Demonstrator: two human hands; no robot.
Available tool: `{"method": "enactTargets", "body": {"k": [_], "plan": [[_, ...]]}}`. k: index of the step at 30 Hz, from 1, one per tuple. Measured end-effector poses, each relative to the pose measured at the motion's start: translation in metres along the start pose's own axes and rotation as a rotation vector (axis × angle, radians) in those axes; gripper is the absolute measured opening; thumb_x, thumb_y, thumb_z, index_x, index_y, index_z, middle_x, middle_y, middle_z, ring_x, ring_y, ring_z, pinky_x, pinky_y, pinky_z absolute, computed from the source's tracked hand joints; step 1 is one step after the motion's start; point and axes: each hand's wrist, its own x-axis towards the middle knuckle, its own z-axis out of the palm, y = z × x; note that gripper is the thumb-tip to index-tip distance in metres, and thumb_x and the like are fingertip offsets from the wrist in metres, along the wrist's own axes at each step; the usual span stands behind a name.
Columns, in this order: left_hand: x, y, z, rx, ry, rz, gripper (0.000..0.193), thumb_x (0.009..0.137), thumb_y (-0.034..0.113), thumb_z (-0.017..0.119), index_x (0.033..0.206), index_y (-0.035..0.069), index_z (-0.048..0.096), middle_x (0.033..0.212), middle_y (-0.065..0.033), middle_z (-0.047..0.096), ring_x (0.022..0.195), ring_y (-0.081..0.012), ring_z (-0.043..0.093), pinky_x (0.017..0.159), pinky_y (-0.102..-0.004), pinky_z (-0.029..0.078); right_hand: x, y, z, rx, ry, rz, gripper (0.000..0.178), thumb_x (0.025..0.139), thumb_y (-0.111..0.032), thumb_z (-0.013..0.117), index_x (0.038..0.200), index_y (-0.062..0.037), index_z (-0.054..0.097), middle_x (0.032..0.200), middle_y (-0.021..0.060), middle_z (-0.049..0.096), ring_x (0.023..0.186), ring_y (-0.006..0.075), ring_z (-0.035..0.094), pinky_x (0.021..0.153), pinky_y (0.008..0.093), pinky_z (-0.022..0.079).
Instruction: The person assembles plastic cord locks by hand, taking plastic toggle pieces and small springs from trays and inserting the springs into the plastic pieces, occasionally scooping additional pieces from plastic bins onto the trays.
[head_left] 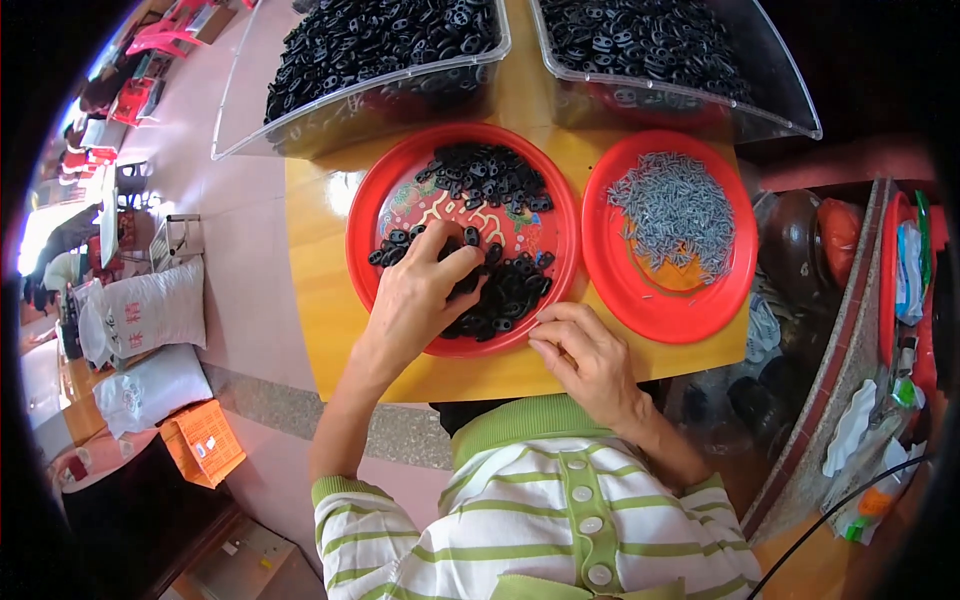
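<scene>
Tabletop (pixel 322 290) is free at centre left. Two bins (pixel 400 102) block the top; the patterned tray (pixel 357 240) obstructs the centre.

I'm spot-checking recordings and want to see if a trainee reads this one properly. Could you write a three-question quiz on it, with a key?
1. Which hand is down among the black pieces?
2. How many clear bins of black pieces stand beyond the red trays?
3. What lies in the red tray on the right?

Key:
1. The left hand.
2. Two.
3. Small grey pins.
</scene>
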Motion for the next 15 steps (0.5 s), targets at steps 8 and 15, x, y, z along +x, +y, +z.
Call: {"method": "enactTargets", "body": {"k": [8,15], "plan": [[-0.005,-0.011,0.004,0.173,0.074,0.052,0.034,0.071,0.032,0.075,0.095,0.011,0.062,0.106,-0.0084,0.052,0.094,-0.0245,0.057,0.061,-0.0347,0.052,0.038,-0.001,-0.005,-0.100,0.032,-0.107,0.013,0.079,-0.007,0.067,0.088,-0.0056,0.058,0.089,0.0063,0.059,0.079,0.0239,0.062,0.064,0.0340,0.052],[-0.012,-0.014,0.009,0.236,0.139,0.138,0.037,0.070,0.036,0.074,0.096,0.010,0.063,0.111,-0.0078,0.054,0.094,-0.0249,0.055,0.076,-0.0372,0.048,0.031,0.003,-0.012,-0.125,0.046,-0.091,0.014,0.078,-0.006,0.068,0.088,-0.0050,0.060,0.089,0.0068,0.059,0.079,0.0241,0.062,0.065,0.0350,0.052]]}}
